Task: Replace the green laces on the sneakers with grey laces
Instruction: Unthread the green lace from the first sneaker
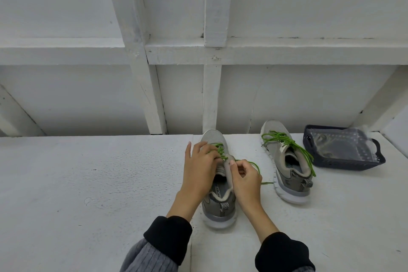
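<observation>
While you are pinching the green lace (pixel 254 164) in your right hand (pixel 245 180) | left hand (pixel 202 166) curling over near sneaker (pixel 218 205) eyelets | hard tugging risks snagging lace, tipping shoe.

Mesh-cloth sneakers (pixel 217 139), rough painted table (pixel 88 172), glossy bag (pixel 344 141).

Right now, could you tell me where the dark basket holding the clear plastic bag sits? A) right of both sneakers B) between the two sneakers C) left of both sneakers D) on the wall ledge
A: the dark basket lies beyond the right sneaker, far from the held sneaker.
</observation>
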Demonstrator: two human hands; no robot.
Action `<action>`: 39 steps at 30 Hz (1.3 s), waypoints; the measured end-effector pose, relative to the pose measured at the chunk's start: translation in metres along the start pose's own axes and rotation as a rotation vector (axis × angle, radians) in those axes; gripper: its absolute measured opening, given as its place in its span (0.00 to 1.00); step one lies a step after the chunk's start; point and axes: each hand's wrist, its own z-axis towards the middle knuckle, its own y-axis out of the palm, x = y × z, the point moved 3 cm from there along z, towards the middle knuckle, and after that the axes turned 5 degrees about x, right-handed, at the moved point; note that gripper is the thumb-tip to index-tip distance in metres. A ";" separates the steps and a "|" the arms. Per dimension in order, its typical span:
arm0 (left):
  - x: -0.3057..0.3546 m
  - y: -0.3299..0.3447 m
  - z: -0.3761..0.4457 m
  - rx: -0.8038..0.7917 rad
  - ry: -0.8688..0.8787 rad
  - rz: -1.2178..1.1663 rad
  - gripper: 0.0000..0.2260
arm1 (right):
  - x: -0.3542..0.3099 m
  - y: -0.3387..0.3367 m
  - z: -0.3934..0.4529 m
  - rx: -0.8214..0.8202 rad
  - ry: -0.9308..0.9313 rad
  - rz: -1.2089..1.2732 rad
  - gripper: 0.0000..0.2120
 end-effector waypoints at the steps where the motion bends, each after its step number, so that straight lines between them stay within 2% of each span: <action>1: 0.000 -0.001 -0.002 0.004 -0.036 -0.122 0.07 | -0.001 0.000 0.000 -0.004 0.001 0.008 0.10; 5: 0.005 -0.012 -0.013 0.087 -0.328 -0.878 0.05 | -0.003 -0.001 -0.001 -0.015 0.005 0.017 0.11; 8: 0.004 -0.020 -0.015 0.208 -0.421 -1.132 0.07 | -0.002 0.000 -0.001 -0.013 0.008 0.013 0.12; 10: 0.001 -0.028 -0.014 0.258 -0.435 -1.081 0.07 | -0.002 -0.001 -0.001 -0.014 0.008 0.006 0.12; 12: -0.002 -0.034 -0.011 0.249 -0.375 -0.895 0.06 | -0.002 -0.001 -0.002 -0.014 0.008 0.005 0.12; 14: -0.002 -0.035 -0.008 0.157 -0.219 -0.638 0.04 | -0.002 0.000 -0.002 -0.018 0.002 0.006 0.11; 17: -0.001 -0.025 -0.006 -0.008 0.016 -0.098 0.09 | -0.004 0.000 -0.002 -0.023 -0.012 0.015 0.09; 19: -0.001 -0.015 -0.006 -0.036 0.049 0.077 0.09 | -0.003 0.000 -0.002 -0.024 -0.010 0.019 0.09; 21: -0.002 -0.011 -0.007 0.024 -0.018 -0.067 0.05 | -0.002 -0.001 -0.002 -0.022 0.001 0.021 0.10; 23: -0.006 -0.009 -0.008 0.085 -0.150 -0.422 0.03 | -0.001 -0.001 -0.002 -0.019 0.000 0.019 0.10; 26: -0.007 -0.016 -0.012 0.148 -0.362 -0.974 0.04 | -0.001 -0.001 -0.002 -0.017 -0.004 0.015 0.10; 30: -0.018 -0.028 -0.011 0.307 -0.571 -1.404 0.07 | -0.001 0.000 -0.002 -0.014 -0.003 0.016 0.11; 32: -0.024 -0.032 -0.011 0.360 -0.640 -1.414 0.08 | -0.001 0.000 -0.002 -0.011 -0.004 0.019 0.11; 34: -0.032 -0.036 -0.013 0.400 -0.662 -1.232 0.08 | -0.001 0.000 -0.002 -0.013 0.001 0.025 0.11; 39: -0.053 -0.044 -0.020 0.446 -0.554 -0.870 0.05 | -0.001 -0.002 -0.002 -0.008 0.007 0.035 0.11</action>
